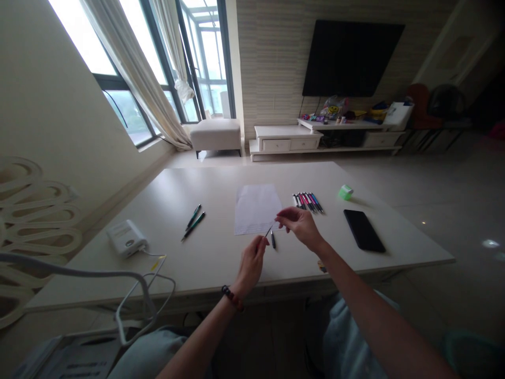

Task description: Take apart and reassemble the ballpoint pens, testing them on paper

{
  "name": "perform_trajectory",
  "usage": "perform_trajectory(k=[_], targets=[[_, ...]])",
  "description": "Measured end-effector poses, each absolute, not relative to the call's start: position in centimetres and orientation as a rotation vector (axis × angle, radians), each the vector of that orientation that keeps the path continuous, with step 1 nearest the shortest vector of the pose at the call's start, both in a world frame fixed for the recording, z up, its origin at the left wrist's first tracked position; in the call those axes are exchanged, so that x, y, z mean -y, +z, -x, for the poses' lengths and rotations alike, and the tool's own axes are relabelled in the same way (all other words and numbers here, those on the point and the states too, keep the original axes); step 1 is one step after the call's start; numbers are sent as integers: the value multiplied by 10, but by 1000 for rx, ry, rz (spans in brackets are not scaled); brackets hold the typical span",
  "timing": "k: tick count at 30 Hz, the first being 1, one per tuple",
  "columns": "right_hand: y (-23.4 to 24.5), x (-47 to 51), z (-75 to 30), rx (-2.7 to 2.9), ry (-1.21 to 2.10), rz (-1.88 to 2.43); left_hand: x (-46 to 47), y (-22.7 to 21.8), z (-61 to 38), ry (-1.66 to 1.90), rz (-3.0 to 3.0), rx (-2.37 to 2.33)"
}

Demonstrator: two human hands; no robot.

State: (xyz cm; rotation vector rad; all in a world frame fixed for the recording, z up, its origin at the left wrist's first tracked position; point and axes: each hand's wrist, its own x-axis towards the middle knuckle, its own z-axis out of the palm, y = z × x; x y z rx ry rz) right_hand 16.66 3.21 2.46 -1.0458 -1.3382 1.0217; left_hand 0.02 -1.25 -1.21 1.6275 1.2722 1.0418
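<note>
The left hand (252, 266) and right hand (300, 226) were apart; the right held a thin black stick (270, 229) by the paper (257, 209).

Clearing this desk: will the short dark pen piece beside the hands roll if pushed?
The short dark pen piece looks round and slim, so it would probably roll on the smooth white tabletop. It looks small, so probably light, and stiff rather than floppy.

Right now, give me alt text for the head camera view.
A person's right hand holds a thin dark rod above a white table, with the left hand close by. A sheet of paper, a row of pens, two more pens and a black phone lie on the table.
</note>
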Motion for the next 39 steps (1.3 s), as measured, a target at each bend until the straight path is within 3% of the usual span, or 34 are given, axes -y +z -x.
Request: perform_trajectory(k=[17,23,26,29,35,39], targets=[[17,-29,-163,1605,1196,1152,12,-13,0,1046,-1584,-1232],[-10,-40,-161,1882,654,1883,12,-12,2,1059,-1564,-1264],[-19,-43,-150,1872,623,1987,13,-11,3,1044,-1578,-1272],[-14,-46,-144,1748,705,1891,13,-13,5,1046,-1570,-1279],[18,-42,-154,1181,931,1192,12,-15,7,1061,-1591,-1293],[25,-31,-154,1168,932,1111,12,-14,7,1043,-1594,-1288]])
